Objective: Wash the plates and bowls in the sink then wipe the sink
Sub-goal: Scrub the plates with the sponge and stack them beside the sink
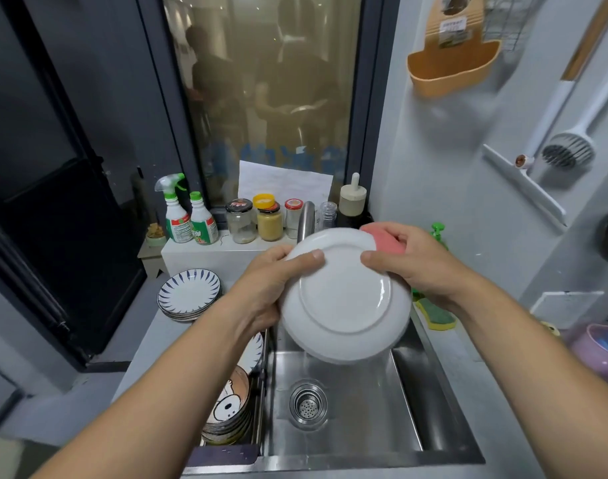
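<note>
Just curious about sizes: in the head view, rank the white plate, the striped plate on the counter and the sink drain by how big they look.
1. white plate, though it is held nearest the camera, so its real lead is unsure
2. striped plate
3. sink drain

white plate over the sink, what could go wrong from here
The white plate hangs tilted over the sink, gripped at its rim by the left hand while the right hand presses a pink sponge behind it; if wet, it might slip and hit the steel. Swinging it left could knock the stacked bowls.
</note>
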`<state>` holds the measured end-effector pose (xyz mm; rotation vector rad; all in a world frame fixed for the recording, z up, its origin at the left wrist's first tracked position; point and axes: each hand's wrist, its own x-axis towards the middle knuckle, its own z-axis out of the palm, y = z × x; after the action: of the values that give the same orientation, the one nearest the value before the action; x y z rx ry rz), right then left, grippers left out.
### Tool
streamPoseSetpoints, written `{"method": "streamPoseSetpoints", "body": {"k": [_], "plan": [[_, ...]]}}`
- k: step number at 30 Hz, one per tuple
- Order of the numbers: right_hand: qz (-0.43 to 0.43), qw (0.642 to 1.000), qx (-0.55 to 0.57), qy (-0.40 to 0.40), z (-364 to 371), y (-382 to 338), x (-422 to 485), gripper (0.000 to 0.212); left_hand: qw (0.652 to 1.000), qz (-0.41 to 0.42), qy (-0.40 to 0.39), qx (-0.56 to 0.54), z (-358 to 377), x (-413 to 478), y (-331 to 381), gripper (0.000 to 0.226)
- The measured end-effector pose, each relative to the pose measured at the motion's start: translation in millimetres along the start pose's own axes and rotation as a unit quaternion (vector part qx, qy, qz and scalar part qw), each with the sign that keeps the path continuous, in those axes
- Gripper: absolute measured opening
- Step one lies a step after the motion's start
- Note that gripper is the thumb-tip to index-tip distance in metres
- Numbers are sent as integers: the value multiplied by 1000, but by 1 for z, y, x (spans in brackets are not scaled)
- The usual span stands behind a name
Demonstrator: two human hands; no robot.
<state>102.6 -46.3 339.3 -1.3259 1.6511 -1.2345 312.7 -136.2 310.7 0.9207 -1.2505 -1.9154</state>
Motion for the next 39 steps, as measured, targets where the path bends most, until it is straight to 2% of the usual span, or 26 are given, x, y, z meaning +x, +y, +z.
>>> {"method": "streamPoseSetpoints", "body": {"k": [2,6,9,11,14,16,18,21,23,25,27,29,32,36,39], "plan": [[6,1000,25,5,3,6,1,50,999,5,-8,32,2,3,2,50],[28,971,173,162,48,39,-9,44,993,64,91,-24,2,10,-3,24],[50,950,182,248,84,52,-22,38,986,77,132,-72,2,10,-15,18],[56,941,191,274,90,49,-25,39,983,65,145,-91,3,7,-25,23],[24,952,143,270,76,37,-23,28,980,31,141,-139,0,3,-33,43],[-59,957,17,283,65,29,-21,39,979,22,129,-154,-2,2,-35,47],[-168,940,-172,243,60,23,-19,54,980,28,123,-156,0,0,-36,43],[-230,863,-434,121,67,25,-23,69,978,39,117,-169,5,-3,-32,26],[-263,817,-510,59,80,26,-32,69,977,46,105,-177,4,-5,-31,34],[-284,792,-540,7,92,29,-41,66,979,48,84,-177,2,-6,-33,47],[-289,778,-558,5,94,27,-35,65,979,40,79,-184,-2,-6,-37,53],[-246,782,-570,47,83,24,-21,68,977,35,92,-191,-3,-8,-38,50],[-168,821,-539,82,71,21,-20,71,976,43,100,-190,-5,-9,-33,40],[-250,815,-523,-8,105,24,-43,71,977,51,97,-185,-1,-12,-33,42],[-233,833,-499,50,91,28,-21,69,978,55,103,-171,1,-12,-36,31]]}}
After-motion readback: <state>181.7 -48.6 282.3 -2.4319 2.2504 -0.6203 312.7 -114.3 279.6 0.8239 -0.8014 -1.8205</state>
